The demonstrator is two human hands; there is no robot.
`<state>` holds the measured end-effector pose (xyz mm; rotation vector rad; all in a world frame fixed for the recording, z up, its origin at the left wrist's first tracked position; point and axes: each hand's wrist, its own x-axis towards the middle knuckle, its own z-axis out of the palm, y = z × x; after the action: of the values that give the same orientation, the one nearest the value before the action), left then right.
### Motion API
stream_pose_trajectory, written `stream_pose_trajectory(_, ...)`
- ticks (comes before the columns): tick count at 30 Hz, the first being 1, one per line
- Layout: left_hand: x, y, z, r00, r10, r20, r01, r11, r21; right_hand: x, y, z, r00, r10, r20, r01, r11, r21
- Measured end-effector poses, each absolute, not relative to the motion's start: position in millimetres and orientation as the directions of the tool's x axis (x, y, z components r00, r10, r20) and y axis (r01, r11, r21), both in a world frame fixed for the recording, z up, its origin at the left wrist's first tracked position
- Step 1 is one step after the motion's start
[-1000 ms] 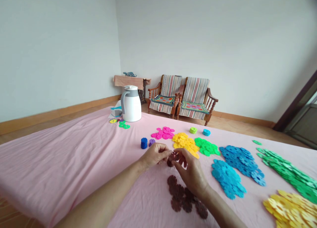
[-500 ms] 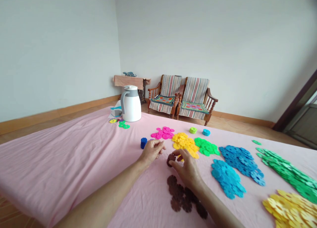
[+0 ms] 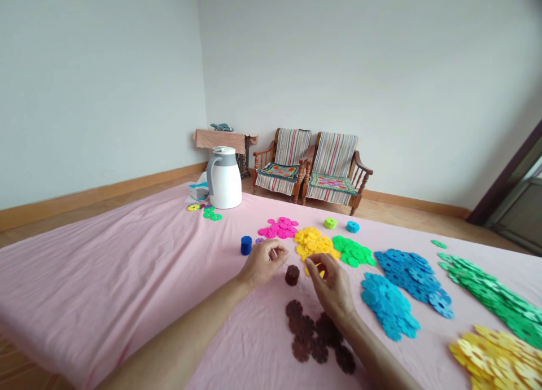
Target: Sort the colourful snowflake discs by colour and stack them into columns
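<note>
A short upright stack of dark brown flower-shaped plastic discs [image 3: 292, 275] stands on the pink cloth between my hands. My left hand [image 3: 265, 261] is just left of and beyond it, fingers curled in with the thumb near the index finger and nothing visible in them. On the stack's right, my right hand [image 3: 331, 283] hovers with bent fingers apart from it, holding nothing I can see. Loose brown discs [image 3: 313, 336] lie nearer to me, partly under my right forearm. Yellow discs [image 3: 315, 242] lie spread just beyond my right hand. A dark blue stack [image 3: 246, 245] stands by my left hand.
Pink discs [image 3: 279, 228], bright green discs [image 3: 353, 250], blue discs [image 3: 412, 274] and light blue discs [image 3: 389, 305] lie in piles. Lime [image 3: 330, 223] and turquoise [image 3: 352, 227] stacks stand behind. A white jug [image 3: 226, 181] is at the far left.
My right hand has let go of the brown stack and moved slightly right. The stack now stands by itself. My left hand has shifted a little right.
</note>
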<state>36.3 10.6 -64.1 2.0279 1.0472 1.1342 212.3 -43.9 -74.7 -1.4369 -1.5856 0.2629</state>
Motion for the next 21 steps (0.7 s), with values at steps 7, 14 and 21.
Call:
stream_pose_trajectory(7,30.9,1.7,-54.8,0.722,0.591,0.359,0.368,-0.768,0.523,242.6,-38.2,-86.4,0.316,0.813,0.489,0.673,0.171,-0.719)
stream_pose_trajectory(14,35.1,0.5,-59.9,0.737,0.597,0.318,0.400,-0.764,0.506,241.5,-40.8,-87.7,0.317,0.815,0.485,0.662,0.176,-0.729)
stream_pose_trajectory(21,41.6,0.8,-65.6,0.693,0.641,0.330,0.408,-0.726,0.553,244.8,-42.0,-86.9,0.326,0.808,0.490,0.673,0.166,-0.721)
